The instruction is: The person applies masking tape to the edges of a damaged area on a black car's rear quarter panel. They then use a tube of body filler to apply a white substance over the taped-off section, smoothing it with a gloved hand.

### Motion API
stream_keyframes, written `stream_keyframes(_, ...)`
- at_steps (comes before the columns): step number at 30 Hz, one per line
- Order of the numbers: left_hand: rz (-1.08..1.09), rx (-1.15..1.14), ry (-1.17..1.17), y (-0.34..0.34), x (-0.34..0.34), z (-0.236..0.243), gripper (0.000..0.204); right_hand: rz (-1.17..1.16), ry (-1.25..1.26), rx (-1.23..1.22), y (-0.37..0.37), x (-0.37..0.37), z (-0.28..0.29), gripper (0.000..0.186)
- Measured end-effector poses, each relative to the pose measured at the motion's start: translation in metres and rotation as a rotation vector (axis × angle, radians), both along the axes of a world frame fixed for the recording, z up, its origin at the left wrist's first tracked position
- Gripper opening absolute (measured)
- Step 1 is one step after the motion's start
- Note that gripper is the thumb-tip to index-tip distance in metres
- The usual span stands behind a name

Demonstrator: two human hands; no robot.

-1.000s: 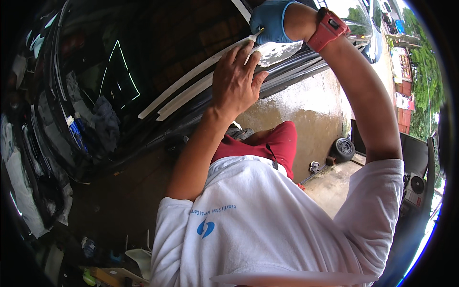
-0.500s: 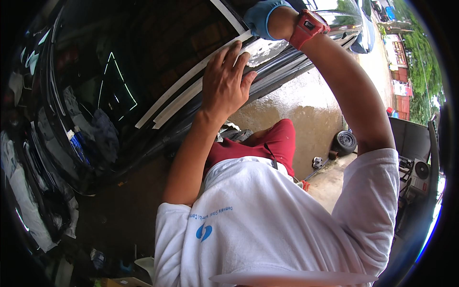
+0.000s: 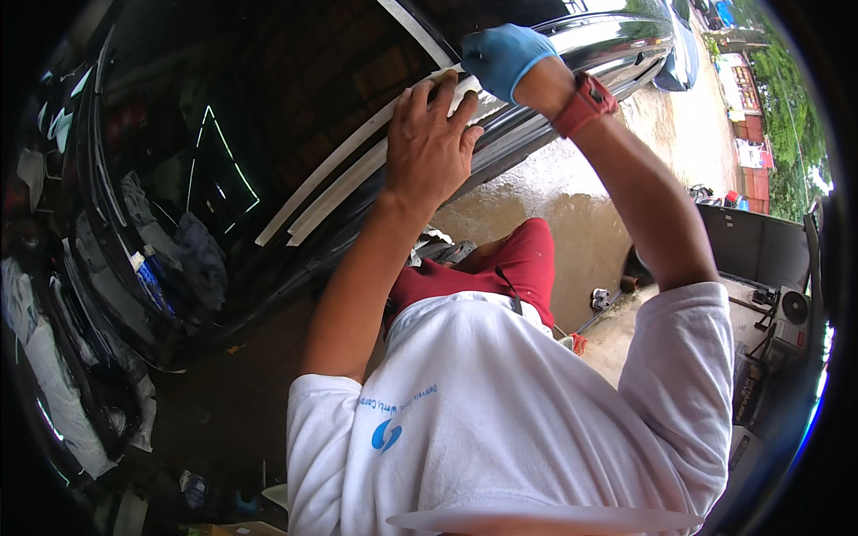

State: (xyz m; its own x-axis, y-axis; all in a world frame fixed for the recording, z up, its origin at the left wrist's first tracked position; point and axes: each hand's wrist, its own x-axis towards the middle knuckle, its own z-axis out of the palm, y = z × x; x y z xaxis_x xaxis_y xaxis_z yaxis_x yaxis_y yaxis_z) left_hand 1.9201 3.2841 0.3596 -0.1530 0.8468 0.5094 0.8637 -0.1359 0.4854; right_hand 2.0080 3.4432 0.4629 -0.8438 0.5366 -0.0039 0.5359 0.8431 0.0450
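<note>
My left hand point(image 3: 427, 152) lies with its fingers apart on pale masking tape strips point(image 3: 313, 183) along the dark glass point(image 3: 268, 80) of a black car. My right hand point(image 3: 508, 62), in a blue glove with a red watch point(image 3: 583, 105) at the wrist, is closed beside my left fingertips, at the seam by the tape's upper end; what it grips is hidden. A patchy whitish area shows under it on the car's edge.
The glossy car body point(image 3: 608, 40) continues to the upper right. Below it are wet concrete point(image 3: 581, 210) and my red-trousered leg point(image 3: 514, 263). A fan unit point(image 3: 794, 308) and dark panel point(image 3: 751, 241) are at the right. Covered items point(image 3: 49, 357) fill the lower left.
My gloved hand and watch have moved down in the picture since half a second ago, with the wrist turning. My left hand stays on the tape, slightly shifted. The view has shifted a little.
</note>
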Motion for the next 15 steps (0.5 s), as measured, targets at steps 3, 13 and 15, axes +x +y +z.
stream_keyframes(3, 0.012, -0.013, 0.083, -0.001, 0.004, 0.002, 0.047, -0.205, 0.101, -0.061, -0.016, 0.010, -0.010, 0.017)
stream_keyframes(13, -0.031, 0.041, -0.074, -0.005, -0.006, 0.003, 0.047, -0.404, 0.870, -0.222, -0.023, 0.037, 0.024, 0.038)
stream_keyframes(15, -0.026, 0.103, -0.265, 0.000, -0.019, 0.002, 0.042, -0.321, 0.714, 0.018, -0.018, 0.034, 0.003, 0.050)
